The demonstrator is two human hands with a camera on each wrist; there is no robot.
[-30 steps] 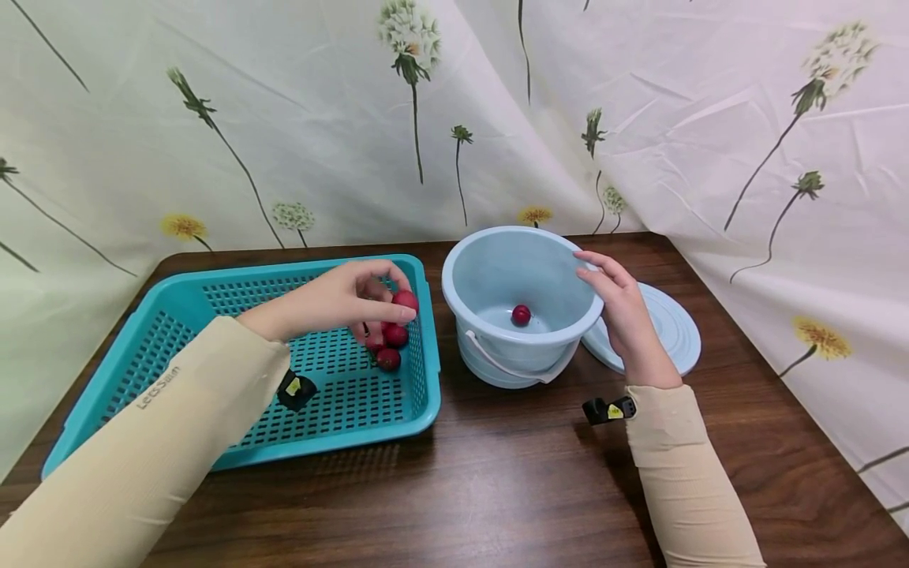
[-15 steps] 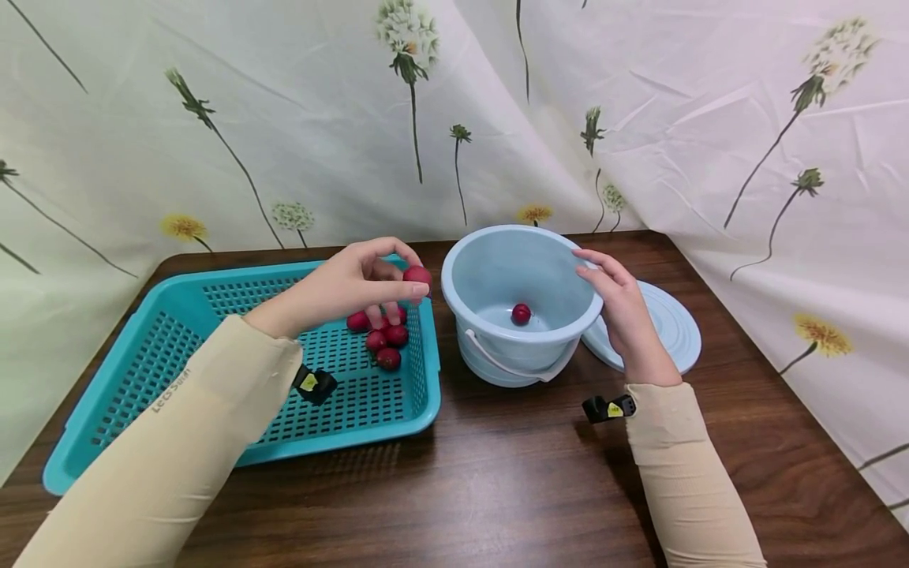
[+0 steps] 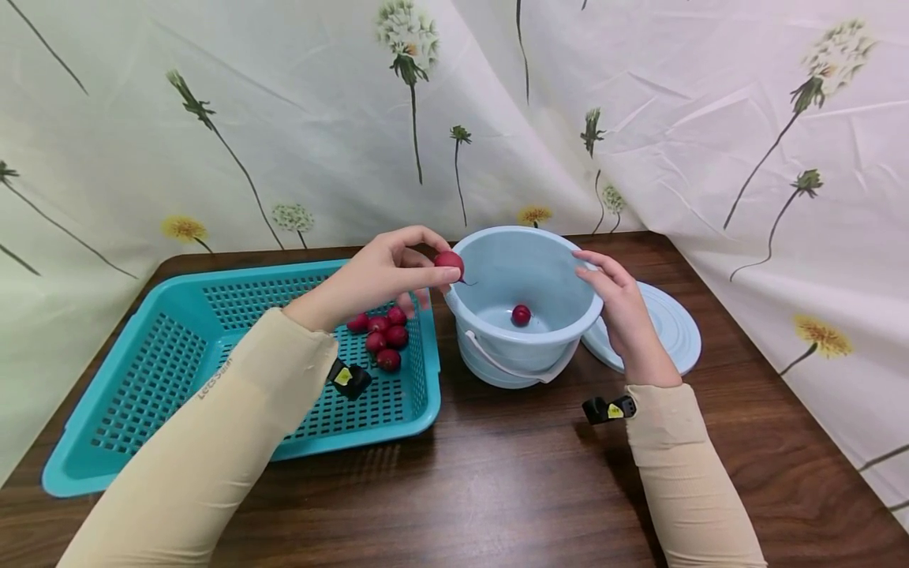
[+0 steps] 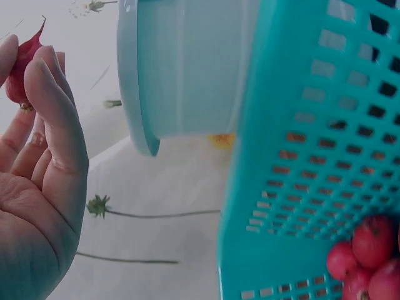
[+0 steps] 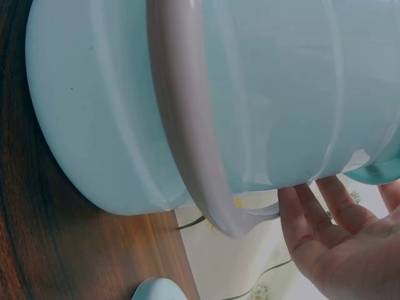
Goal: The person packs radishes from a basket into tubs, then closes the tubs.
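Observation:
My left hand (image 3: pixel 398 264) pinches a red radish (image 3: pixel 449 263) between thumb and fingers at the bucket's left rim. Its thin root tail points right in the head view and up in the left wrist view. The light blue bucket (image 3: pixel 507 363) stands upright with one radish (image 3: pixel 521 315) on its floor. On the bucket's right side, my right hand (image 3: pixel 621 315) touches the rim, thumb and index tips overlapping it. The right wrist view shows its fingers (image 5: pixel 300 225) fairly straight against the outer wall. Several more radishes (image 3: pixel 376 341) lie in the turquoise basket (image 3: pixel 426 394).
A light blue lid (image 3: pixel 671 327) lies on the wooden table (image 3: pixel 511 489), right of the bucket. The bucket's pale handle (image 3: pixel 497 365) hangs down in front. Behind the table rises a white cloth (image 3: pixel 319 118) with dandelion prints. Basket and bucket stand close together.
My left hand has lifted the radish from above the basket and carried it right to the bucket's rim. The right hand and bucket have stayed put.

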